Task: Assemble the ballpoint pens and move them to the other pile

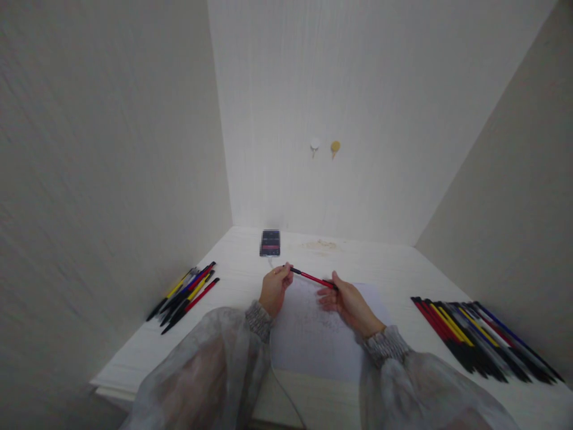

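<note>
Between my two hands a red and black pen [312, 278] is held slantwise above a sheet of paper. My left hand [276, 288] pinches its black end. Thumb and fingers of my right hand [348, 301] close on the other end, with the remaining fingers loosely spread below. Beneath lies the white paper [313, 352], marked with many small scribbles. Both forearms wear sheer grey sleeves with gathered cuffs.
Several mixed-colour pens [188, 295] lie in a pile at left. A longer row of pens [483, 340] is at right. A phone [270, 243] with a cable [286, 394] rests near the back wall, which carries two small hooks [335, 147]. Walls enclose the table's sides.
</note>
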Demonstrator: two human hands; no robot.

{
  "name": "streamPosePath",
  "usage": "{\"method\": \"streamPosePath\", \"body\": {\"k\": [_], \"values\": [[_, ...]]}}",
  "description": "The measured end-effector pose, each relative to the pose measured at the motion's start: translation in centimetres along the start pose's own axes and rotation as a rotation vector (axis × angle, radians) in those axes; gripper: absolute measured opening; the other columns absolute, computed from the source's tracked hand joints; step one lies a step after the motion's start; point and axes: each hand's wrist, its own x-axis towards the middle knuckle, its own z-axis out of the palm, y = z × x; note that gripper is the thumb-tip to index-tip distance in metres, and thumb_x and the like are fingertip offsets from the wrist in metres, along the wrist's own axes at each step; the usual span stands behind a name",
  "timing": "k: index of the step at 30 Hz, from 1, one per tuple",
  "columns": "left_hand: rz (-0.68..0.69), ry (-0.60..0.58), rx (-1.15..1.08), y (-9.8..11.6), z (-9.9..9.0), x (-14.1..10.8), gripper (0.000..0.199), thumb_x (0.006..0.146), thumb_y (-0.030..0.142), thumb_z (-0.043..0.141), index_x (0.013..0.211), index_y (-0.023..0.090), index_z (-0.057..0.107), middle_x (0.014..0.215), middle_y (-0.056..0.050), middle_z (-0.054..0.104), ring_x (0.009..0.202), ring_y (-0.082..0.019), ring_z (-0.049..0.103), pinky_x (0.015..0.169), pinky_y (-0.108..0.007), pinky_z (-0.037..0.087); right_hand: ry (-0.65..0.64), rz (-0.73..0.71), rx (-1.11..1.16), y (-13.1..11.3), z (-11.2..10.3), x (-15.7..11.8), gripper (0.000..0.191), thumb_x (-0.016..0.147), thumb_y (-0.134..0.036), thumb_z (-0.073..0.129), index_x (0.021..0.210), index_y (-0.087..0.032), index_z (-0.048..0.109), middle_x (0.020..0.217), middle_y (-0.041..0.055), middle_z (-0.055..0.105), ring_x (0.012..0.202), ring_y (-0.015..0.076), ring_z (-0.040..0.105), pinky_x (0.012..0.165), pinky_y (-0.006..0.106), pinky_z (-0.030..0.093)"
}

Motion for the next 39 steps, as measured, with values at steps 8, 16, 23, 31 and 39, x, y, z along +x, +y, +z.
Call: {"method": "streamPosePath", "body": {"k": [8, 16, 23, 31, 39], "values": [[0.006, 0.005, -0.006, 0.0, -0.1, 0.2, 0.013, 0.061, 0.023, 0.066, 0.065, 0.012, 0.060, 0.055, 0.003, 0.049, 0.050, -0.003, 0.044, 0.051, -0.015, 0.039, 0.038, -0.146, 0.029, 0.2, -0.7, 0.6, 0.020, 0.057, -0.026, 0.067, 0.070, -0.017, 0.056, 0.069, 0.0013, 0.061, 0.061, 0.0120, 0.057, 0.057, 0.024, 0.045], [0.025, -0.012, 0.011, -0.1, -0.4, 0.3, 0.019, 0.059, 0.026, 0.067, 0.068, 0.010, 0.060, 0.057, 0.003, 0.050, 0.051, -0.003, 0.045, 0.053, -0.016, 0.038, 0.060, -0.159, 0.050, 0.5, -0.9, 0.9, 0.021, 0.048, -0.013, 0.071, 0.063, -0.017, 0.057, 0.060, -0.0018, 0.059, 0.057, 0.0095, 0.054, 0.058, 0.021, 0.044], [0.027, -0.001, 0.023, 0.0, -0.2, 0.3, 0.020, 0.057, 0.027, 0.068, 0.066, 0.011, 0.060, 0.056, 0.003, 0.050, 0.051, -0.004, 0.044, 0.052, -0.016, 0.038, 0.028, -0.004, 0.037, 0.3, -0.5, 0.5, 0.015, 0.063, -0.030, 0.063, 0.064, -0.016, 0.057, 0.060, 0.0034, 0.059, 0.046, 0.0111, 0.052, 0.045, 0.025, 0.044], [0.023, 0.039, -0.006, -0.2, -0.7, 0.7, 0.025, 0.055, 0.029, 0.070, 0.067, 0.010, 0.059, 0.054, 0.004, 0.050, 0.050, -0.002, 0.045, 0.052, -0.015, 0.036, 0.158, -0.144, -0.099, -1.8, -4.0, 1.4, 0.009, 0.054, -0.015, 0.065, 0.060, -0.018, 0.058, 0.051, -0.0018, 0.054, 0.043, 0.0087, 0.045, 0.043, 0.023, 0.037], [-0.009, 0.023, 0.089, -0.7, -1.2, 0.8, 0.024, 0.054, 0.031, 0.070, 0.063, 0.011, 0.060, 0.052, 0.004, 0.050, 0.048, -0.003, 0.044, 0.050, -0.016, 0.037, 0.234, -0.247, -0.317, -3.7, -6.2, 1.0, 0.010, 0.052, -0.014, 0.061, 0.061, -0.015, 0.058, 0.050, -0.0031, 0.052, 0.043, 0.0071, 0.040, 0.042, 0.022, 0.028]]}}
